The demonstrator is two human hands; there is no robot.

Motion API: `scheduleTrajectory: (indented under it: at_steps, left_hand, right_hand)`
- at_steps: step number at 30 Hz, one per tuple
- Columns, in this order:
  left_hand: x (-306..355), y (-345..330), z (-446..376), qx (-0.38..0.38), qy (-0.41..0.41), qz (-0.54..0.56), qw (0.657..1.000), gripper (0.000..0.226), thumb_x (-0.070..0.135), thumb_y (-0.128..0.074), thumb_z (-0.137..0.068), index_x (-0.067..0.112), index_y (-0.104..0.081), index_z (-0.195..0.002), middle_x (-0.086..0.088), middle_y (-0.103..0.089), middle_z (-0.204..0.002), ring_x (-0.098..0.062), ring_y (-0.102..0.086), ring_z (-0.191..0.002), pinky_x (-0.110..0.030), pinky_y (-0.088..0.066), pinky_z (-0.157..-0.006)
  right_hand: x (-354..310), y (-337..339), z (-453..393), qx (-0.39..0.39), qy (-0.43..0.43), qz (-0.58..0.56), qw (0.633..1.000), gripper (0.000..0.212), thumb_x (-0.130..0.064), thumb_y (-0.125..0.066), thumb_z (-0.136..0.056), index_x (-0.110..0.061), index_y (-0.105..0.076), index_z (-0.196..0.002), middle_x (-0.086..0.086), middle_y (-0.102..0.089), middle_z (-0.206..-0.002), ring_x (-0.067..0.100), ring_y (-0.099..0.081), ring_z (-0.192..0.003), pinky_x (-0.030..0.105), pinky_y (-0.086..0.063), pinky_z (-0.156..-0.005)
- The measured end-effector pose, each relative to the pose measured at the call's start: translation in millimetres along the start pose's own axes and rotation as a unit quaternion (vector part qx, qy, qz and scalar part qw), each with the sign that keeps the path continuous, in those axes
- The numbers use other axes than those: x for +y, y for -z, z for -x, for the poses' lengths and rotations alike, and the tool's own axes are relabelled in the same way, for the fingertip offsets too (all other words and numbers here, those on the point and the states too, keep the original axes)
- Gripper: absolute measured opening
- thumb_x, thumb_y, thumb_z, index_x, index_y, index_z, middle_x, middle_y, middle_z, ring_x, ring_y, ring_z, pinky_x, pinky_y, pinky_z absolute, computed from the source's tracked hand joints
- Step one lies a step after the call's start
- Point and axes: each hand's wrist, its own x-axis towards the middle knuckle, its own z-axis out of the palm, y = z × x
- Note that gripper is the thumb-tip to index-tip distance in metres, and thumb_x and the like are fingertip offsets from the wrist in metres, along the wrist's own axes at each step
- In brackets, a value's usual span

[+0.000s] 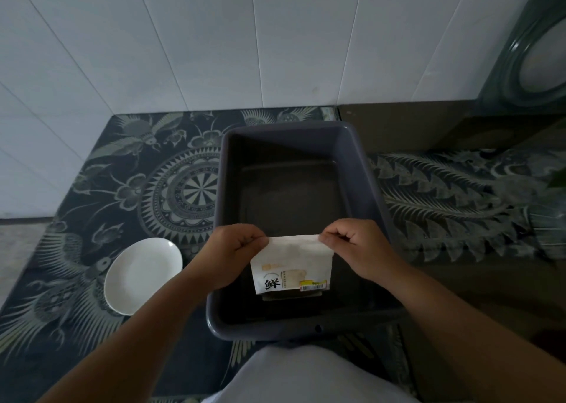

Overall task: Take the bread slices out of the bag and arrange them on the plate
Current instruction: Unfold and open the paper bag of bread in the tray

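A white bread bag (292, 264) with black print and a yellow sticker hangs upright over the near half of a dark grey plastic tub (222, 163). My left hand (234, 249) pinches the bag's top left corner, and my right hand (355, 245) pinches its top right corner. The bag's top edge is stretched flat between them. The bread slices inside are hidden by the bag. A white plate (142, 275) lies bare on the patterned cloth to the left of the tub, just beside my left forearm.
The tub holds nothing else that I can see. A dark cloth with pale floral and bird patterns (116, 169) covers the counter. White tiled wall rises behind. A round glass-fronted appliance (539, 53) stands at the far right.
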Motion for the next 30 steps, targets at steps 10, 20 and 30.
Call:
scheduleTrajectory:
  at_steps: [10,20,30]
  left_hand:
    - [4,10,-17,-0.026,0.011,-0.004,1.0,0.027,0.019,-0.062,-0.094,0.037,-0.065,-0.074,0.006,-0.067,-0.071,-0.007,-0.063,-0.07,-0.012,-0.048,-0.059]
    - [12,29,-34,-0.218,0.073,0.136,0.964,0.02,0.007,-0.054,-0.098,0.014,-0.066,-0.084,0.0,-0.063,-0.08,-0.006,-0.06,-0.073,-0.021,-0.05,-0.071]
    - [42,9,-46,-0.307,-0.054,-0.183,0.932,0.02,0.019,-0.055,-0.096,0.02,-0.07,-0.109,0.008,-0.067,-0.093,-0.005,-0.06,-0.084,-0.015,-0.043,-0.071]
  right_hand:
    - [-8,9,-9,-0.063,-0.019,0.024,0.998,0.007,-0.026,-0.072,-0.085,-0.023,-0.075,-0.09,-0.015,-0.07,-0.077,0.0,-0.065,-0.075,0.015,-0.05,-0.063]
    - [-17,13,-15,-0.116,-0.067,-0.029,0.991,0.018,-0.026,-0.066,-0.089,-0.033,-0.069,-0.073,-0.016,-0.07,-0.083,0.003,-0.066,-0.074,0.014,-0.05,-0.062]
    - [-15,6,-11,-0.14,-0.094,-0.013,0.986,0.011,-0.031,-0.067,-0.087,-0.033,-0.07,-0.077,-0.015,-0.07,-0.078,0.0,-0.065,-0.071,0.017,-0.05,-0.061]
